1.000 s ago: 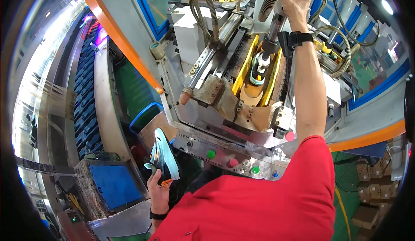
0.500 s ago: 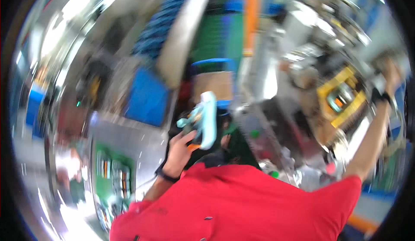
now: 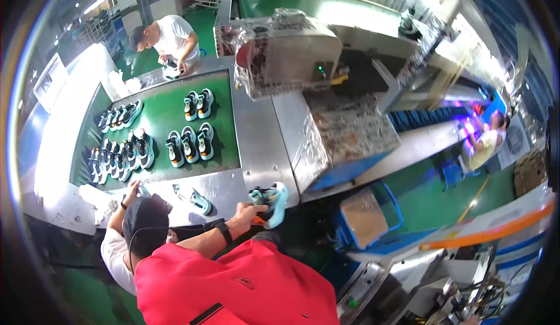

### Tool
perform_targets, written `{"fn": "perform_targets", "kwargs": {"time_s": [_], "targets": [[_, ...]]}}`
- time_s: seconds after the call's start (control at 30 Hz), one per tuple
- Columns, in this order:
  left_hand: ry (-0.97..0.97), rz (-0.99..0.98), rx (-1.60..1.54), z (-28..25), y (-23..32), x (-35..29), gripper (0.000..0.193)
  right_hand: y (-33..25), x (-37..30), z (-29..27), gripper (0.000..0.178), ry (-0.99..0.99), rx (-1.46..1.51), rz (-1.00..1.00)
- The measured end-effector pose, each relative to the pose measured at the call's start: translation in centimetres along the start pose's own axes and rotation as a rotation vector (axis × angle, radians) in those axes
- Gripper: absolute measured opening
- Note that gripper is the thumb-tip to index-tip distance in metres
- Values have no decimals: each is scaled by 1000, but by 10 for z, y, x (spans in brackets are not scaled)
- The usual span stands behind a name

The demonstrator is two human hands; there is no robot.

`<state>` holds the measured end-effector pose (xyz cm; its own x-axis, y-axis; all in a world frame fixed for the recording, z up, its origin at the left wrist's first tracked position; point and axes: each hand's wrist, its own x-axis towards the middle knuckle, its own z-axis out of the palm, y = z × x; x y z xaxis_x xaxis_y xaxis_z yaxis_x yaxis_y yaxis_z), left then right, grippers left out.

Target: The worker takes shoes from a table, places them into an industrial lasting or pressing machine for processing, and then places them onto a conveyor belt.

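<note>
My left hand (image 3: 244,217), with a dark band on the wrist, is closed round a sneaker (image 3: 279,208). The sneaker has a pale aqua sole, a dark upper and an orange patch near my fingers. I hold it just off the near corner of the metal table edge (image 3: 263,164). To its left, a similar light shoe (image 3: 200,201) rests on the metal rim. Beyond it, several sneakers (image 3: 188,145) stand in groups on a green work surface (image 3: 169,118). My right hand is out of view.
A co-worker in white (image 3: 172,38) handles a shoe across the table. Another co-worker in a dark cap (image 3: 149,217) is close at my left. A film-wrapped machine (image 3: 289,53) stands ahead, a blue cart with a cardboard top (image 3: 363,217) at right, and machinery (image 3: 431,284) lower right.
My view has swung left, from the machine at right to the green table. My left hand still holds the sneaker, now beside the table edge. My right arm has left the view.
</note>
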<state>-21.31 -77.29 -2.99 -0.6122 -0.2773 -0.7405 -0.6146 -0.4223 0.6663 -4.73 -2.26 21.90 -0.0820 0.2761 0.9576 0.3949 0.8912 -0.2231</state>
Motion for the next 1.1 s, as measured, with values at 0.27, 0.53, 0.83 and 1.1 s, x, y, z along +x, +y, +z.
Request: {"fn": "perform_targets", "kwargs": {"time_s": [0.27,0.53,0.83,1.1], "targets": [[181,210,-286,-103,95,215,25,-563,47,201,30,-704,726,-469],[402,309,-80,-200,216,413,44,-1010,-10,276,41,-556,896,-1333],[865,598,556,-232,270,503,40,-1244,-91,380,30,-773,755,-1372],[856,552,570,-278,285,544,48,-1174,-53,479,50,-926,706,-972]]}}
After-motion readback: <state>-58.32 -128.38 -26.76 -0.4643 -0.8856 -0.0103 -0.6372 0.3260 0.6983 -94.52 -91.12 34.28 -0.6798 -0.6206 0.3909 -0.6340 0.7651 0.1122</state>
